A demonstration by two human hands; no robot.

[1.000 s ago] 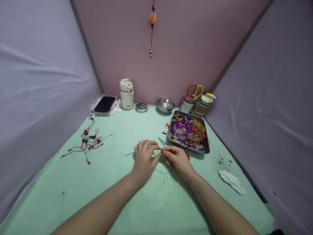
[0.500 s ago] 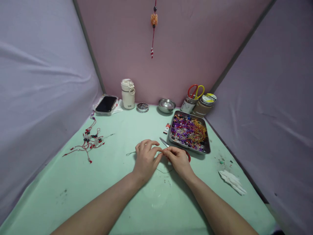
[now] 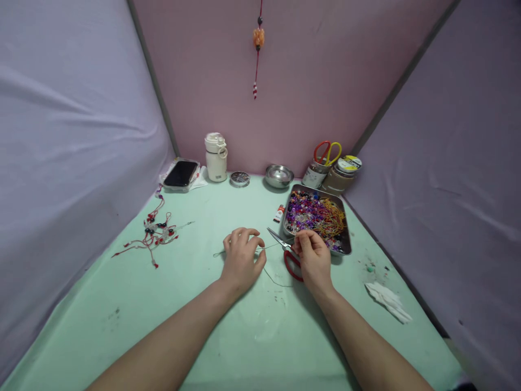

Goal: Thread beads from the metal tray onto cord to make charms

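Note:
My left hand rests on the table with its fingers curled and closed on a thin dark cord. One looped end of this cord sticks out to the left of the hand, and a slack length curves across the table on the right. My right hand is raised a little, thumb and fingertips pinching a strand of the cord that runs taut from the left hand. Red-handled scissors lie partly beneath and beside my right hand. Any small bead at the fingertips is too small to make out.
A metal tray of beads and cords sits behind my right hand, a lighter-like red and white item beside it. Beaded red strings lie left. A bowl, bottle, phone and jars line the back; tissue lies right.
My right hand has moved right and slightly up, away from my left hand, drawing a strand of cord taut. More of the scissors now shows. The left hand has stayed nearly in place.

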